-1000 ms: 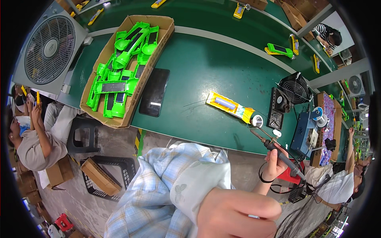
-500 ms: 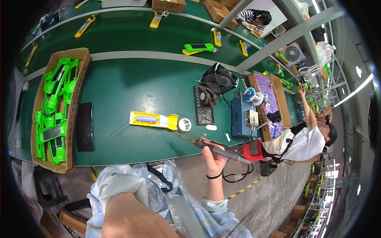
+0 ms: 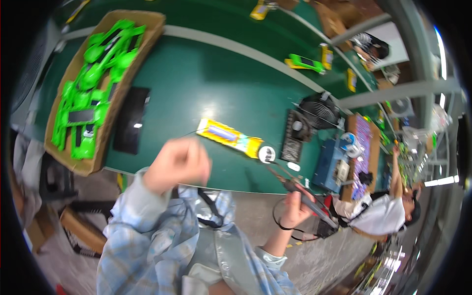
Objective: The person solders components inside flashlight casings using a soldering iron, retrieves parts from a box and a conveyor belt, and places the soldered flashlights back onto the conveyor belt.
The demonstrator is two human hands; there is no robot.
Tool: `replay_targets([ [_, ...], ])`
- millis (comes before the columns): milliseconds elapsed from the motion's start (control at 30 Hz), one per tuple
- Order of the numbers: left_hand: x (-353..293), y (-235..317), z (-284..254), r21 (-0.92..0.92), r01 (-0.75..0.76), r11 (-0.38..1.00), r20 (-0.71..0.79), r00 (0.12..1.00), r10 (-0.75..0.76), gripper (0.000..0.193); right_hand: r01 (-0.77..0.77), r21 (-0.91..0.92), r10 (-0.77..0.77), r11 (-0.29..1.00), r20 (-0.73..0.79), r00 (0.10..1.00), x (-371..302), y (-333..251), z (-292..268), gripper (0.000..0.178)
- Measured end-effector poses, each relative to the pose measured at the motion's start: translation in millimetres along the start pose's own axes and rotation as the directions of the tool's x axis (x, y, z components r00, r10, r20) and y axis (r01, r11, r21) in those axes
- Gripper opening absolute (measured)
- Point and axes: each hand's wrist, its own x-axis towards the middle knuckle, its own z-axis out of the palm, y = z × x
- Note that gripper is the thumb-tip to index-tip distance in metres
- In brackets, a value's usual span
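- Cardboard box (image 3: 131,81) of green casings (image 3: 81,116) on the green worktop (image 3: 182,93).
- Left hand (image 3: 179,164), blurred: grip curled; cannot tell if it holds anything.
- Yellow lamp (image 3: 236,140) lying mid-worktop, long axis slanting, round head rightward and nearward.
- Right hand (image 3: 296,210): grip closed round a soldering iron (image 3: 317,210).
- Black fan (image 3: 319,112) on the worktop; beyond, a co-worker (image 3: 381,215) in white.

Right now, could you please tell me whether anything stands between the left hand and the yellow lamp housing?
Nothing bulky is visible between the left hand and the yellow lamp housing; only a thin dark wire juts from the housing's left end.
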Motion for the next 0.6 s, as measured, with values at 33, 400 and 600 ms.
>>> replay_targets([
  [33, 9.3, -16.2, -16.3, 0.174, 0.016, 0.985, -0.307, 0.951, 0.038, 0.021, 0.025, -0.004, -0.025, 1.0, -0.01, 1.0, 2.9, -3.3, 6.5, 0.02],
  [400, 3.2, -46.0, -26.1, 0.941, 0.244, 0.235, -0.314, 0.888, 0.335, 0.021, -0.034, -0.088, 0.034, 0.996, 0.008, 0.999, 15.6, 13.9, 19.5, 0.024],
  [600, 37.5, -65.2, -37.8, 0.957, -0.217, 0.193, 0.078, 0.833, 0.547, 0.012, -0.04, -0.049, 0.042, 0.998, 0.046, 0.998, 18.1, 17.9, 22.8, 0.023],
])
